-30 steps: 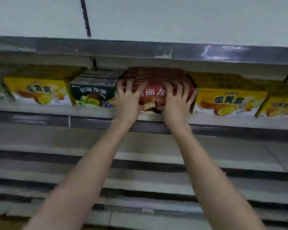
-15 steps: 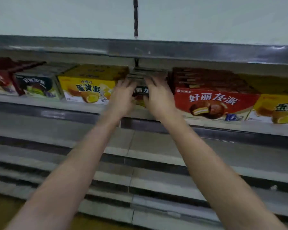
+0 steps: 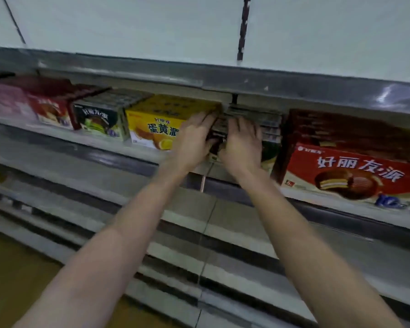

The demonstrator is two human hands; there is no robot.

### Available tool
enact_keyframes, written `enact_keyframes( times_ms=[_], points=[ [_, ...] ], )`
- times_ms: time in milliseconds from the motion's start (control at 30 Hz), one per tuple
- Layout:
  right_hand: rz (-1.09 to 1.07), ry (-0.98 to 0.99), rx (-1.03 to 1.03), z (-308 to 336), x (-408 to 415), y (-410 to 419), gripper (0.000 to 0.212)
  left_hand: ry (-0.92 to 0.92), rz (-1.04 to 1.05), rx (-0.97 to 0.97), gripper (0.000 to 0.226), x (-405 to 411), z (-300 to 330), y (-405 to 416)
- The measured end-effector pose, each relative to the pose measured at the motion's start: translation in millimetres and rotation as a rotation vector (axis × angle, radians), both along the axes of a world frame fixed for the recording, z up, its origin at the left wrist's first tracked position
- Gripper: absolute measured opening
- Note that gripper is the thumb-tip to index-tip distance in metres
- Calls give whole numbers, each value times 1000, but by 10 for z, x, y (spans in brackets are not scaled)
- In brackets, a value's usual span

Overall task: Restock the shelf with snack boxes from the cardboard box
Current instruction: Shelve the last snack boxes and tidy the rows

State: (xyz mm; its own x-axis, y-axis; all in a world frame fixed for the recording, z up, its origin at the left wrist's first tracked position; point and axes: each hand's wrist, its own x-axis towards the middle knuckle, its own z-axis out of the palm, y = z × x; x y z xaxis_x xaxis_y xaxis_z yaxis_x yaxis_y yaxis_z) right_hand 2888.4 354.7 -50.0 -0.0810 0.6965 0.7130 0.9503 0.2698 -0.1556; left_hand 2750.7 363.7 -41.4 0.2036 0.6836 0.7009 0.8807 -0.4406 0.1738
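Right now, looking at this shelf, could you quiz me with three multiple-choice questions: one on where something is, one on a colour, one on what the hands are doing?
1. Where is the dark green box stack that both hands work on?
A. between the yellow box and the big red box
B. on the floor
C. on the lowest shelf

2. What colour is the box just left of the left hand?
A. blue
B. yellow
C. white

3. What are the hands doing?
A. hanging idle
B. lifting the big red box
C. touching the middle stack's front

Answers:
A: the stack sits between the yellow box and the big red box.
B: its front and top are yellow.
C: the left hand and right hand lie against that stack.
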Motion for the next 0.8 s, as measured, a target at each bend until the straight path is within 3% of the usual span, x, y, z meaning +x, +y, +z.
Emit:
enact_keyframes(
  times_ms=[233,367,467,600,733,800],
  points=[
    [124,-104,-30,24,-895,306,62,171,225,-61,72,-1212,-78,290],
    [-12,-193,-94,-56,-1262,493,66,187,175,-79,82,-1575,-163,569],
    [-125,-164,-141,-12,-1381,569,72,227,136,4,83,-1689,-191,731],
    [-255,-123,-218,14,-1537,583,76,201,44,-28,84,-1726,-171,847],
    [-297,-64,-280,104,-1800,544,92,237,-57,-64,78,-1811,-88,872],
    [-244,-5,-287,187,-2017,542,84,153,-129,-69,67,-2013,-29,873]
  ],
)
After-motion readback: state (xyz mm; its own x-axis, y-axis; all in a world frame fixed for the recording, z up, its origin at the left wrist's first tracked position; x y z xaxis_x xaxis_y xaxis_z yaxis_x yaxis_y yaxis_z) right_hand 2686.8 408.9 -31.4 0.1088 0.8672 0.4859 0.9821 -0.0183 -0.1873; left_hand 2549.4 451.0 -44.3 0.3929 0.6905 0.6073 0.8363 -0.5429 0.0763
